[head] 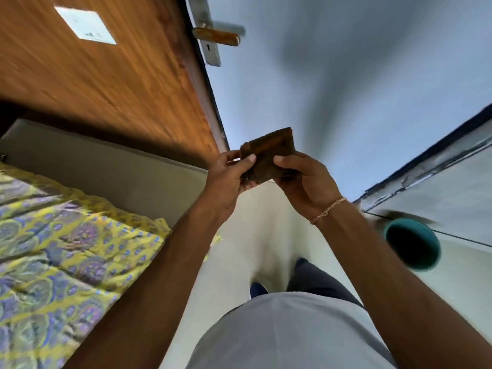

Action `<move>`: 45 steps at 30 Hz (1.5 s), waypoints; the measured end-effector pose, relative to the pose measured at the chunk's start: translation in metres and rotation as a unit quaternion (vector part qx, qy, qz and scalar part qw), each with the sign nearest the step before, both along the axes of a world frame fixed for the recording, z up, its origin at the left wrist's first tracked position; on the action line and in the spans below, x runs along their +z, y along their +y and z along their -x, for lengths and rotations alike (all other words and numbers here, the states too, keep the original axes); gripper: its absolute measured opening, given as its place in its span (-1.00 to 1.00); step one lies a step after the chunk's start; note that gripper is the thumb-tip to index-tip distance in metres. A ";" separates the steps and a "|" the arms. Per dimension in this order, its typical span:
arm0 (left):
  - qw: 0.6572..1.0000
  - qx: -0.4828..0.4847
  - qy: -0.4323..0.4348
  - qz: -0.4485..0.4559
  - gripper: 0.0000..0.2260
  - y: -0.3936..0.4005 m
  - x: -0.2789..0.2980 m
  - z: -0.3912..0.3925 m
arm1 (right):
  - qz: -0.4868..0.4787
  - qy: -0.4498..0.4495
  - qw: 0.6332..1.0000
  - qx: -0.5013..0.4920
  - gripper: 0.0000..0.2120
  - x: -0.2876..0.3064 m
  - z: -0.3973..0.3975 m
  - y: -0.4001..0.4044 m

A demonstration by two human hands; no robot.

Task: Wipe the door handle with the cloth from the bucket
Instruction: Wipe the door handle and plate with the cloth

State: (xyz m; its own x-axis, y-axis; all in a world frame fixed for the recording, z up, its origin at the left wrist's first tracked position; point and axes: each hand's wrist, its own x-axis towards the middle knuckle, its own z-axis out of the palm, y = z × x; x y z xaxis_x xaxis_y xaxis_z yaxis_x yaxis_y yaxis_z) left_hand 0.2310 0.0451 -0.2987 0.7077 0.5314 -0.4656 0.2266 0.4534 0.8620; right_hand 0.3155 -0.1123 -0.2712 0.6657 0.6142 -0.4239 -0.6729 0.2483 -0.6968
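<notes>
Below the door handle [217,35], both hands grip the folded, upright cloth [269,155].

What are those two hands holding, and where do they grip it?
A folded brown cloth: the left hand pinches its left edge, the right hand its lower right edge.

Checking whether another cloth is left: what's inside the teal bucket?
The teal bucket shows only a dark interior; nothing is discernible inside. Both hands hold the brown cloth.
</notes>
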 end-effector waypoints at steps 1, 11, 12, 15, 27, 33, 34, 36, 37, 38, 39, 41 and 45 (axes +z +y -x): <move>1.000 0.014 -0.005 0.006 -0.51 0.009 -0.001 -0.004 | -0.015 0.032 0.999 -0.022 -0.65 0.000 -0.002 0.012; 0.998 0.058 0.030 0.026 -0.62 0.105 -0.007 -0.069 | -0.007 0.036 0.999 -0.026 -0.49 -0.011 -0.070 0.135; 0.997 0.055 0.039 0.022 -0.63 0.116 -0.005 -0.075 | -0.003 0.036 0.999 -0.022 -0.49 -0.013 -0.080 0.149; 0.997 0.046 0.067 -0.017 -0.62 0.147 -0.001 -0.090 | -0.008 0.060 0.998 -0.014 -0.57 -0.018 -0.103 0.179; 0.993 -0.018 0.075 -0.090 -0.71 0.247 0.007 -0.137 | -0.069 0.092 0.992 -0.045 -0.56 -0.012 -0.134 0.268; 0.984 -0.113 0.058 -0.125 -0.79 0.290 -0.016 -0.155 | 0.000 0.062 0.991 -0.116 -0.58 -0.029 -0.136 0.302; 0.981 -0.137 0.057 -0.128 -0.76 0.298 -0.016 -0.157 | 0.007 0.060 0.989 -0.133 -0.58 -0.030 -0.135 0.308; 0.974 -0.179 0.051 -0.132 -0.72 0.315 -0.014 -0.160 | 0.011 0.067 0.982 -0.178 -0.60 -0.031 -0.130 0.321; 0.970 -0.196 0.046 -0.137 -0.72 0.324 -0.013 -0.161 | 0.012 0.069 0.978 -0.196 -0.60 -0.031 -0.127 0.328; 0.967 -0.206 0.044 -0.143 -0.74 0.331 -0.012 -0.163 | 0.012 0.065 0.976 -0.205 -0.60 -0.029 -0.124 0.334; 0.965 -0.214 0.043 -0.147 -0.76 0.339 -0.010 -0.166 | 0.012 0.061 0.975 -0.215 -0.59 -0.026 -0.122 0.341; 0.961 -0.224 0.040 -0.158 -0.77 0.350 -0.006 -0.169 | 0.001 0.057 0.970 -0.236 -0.59 -0.020 -0.119 0.349; 0.930 -0.226 0.007 -0.290 -0.68 0.354 0.010 -0.177 | 0.021 0.051 0.959 -0.277 -0.60 -0.009 -0.118 0.347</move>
State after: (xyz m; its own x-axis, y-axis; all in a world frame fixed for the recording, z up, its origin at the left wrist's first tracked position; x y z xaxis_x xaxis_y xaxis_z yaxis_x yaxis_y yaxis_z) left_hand 0.4076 0.3994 -0.2884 0.9156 0.3462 -0.2044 0.2941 -0.2301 0.9277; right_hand 0.4334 0.2346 -0.2802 0.8383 0.1601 -0.5212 -0.5119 0.5604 -0.6511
